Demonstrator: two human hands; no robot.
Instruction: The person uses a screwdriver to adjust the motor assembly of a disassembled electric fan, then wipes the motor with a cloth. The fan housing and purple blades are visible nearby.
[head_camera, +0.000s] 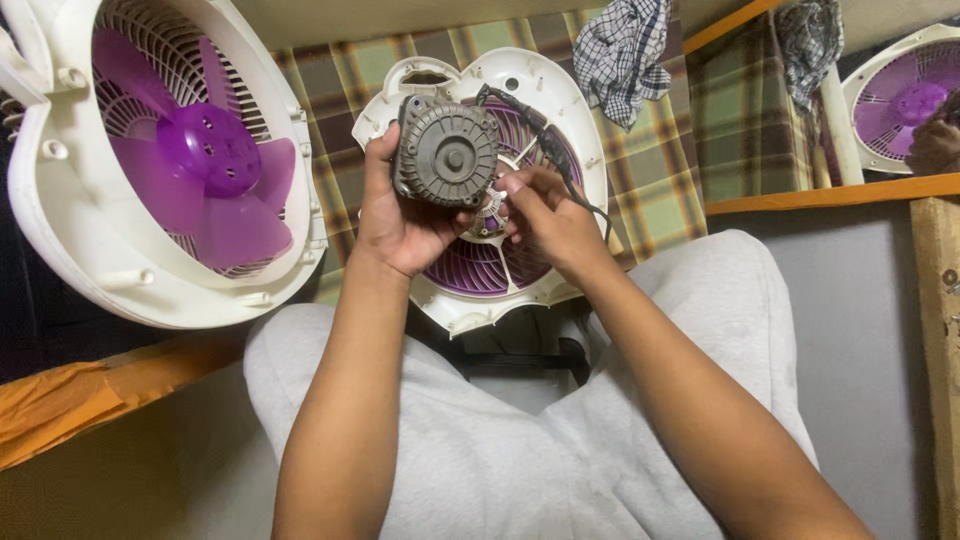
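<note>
A: Grey-trousered knees (470, 460) lowest in frame, both forearms reach out over them. Motor?

B: Round grey fan motor (446, 152) clamped in left hand (400, 215), flat face up toward camera. Right hand (545, 215) just beside it, fingertips pinched at its lower edge

A: Housing?

B: White fan housing (560, 110) directly beyond both hands, purple grille under them

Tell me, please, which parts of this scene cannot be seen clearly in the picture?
- Head view: the left hand covers the motor's left and underside.
- The right hand's fingertips hide whatever they touch at the motor's lower edge.
- The motor and both hands cover the centre of the white fan housing.
- The frame's left edge cuts off the assembled fan.
</note>
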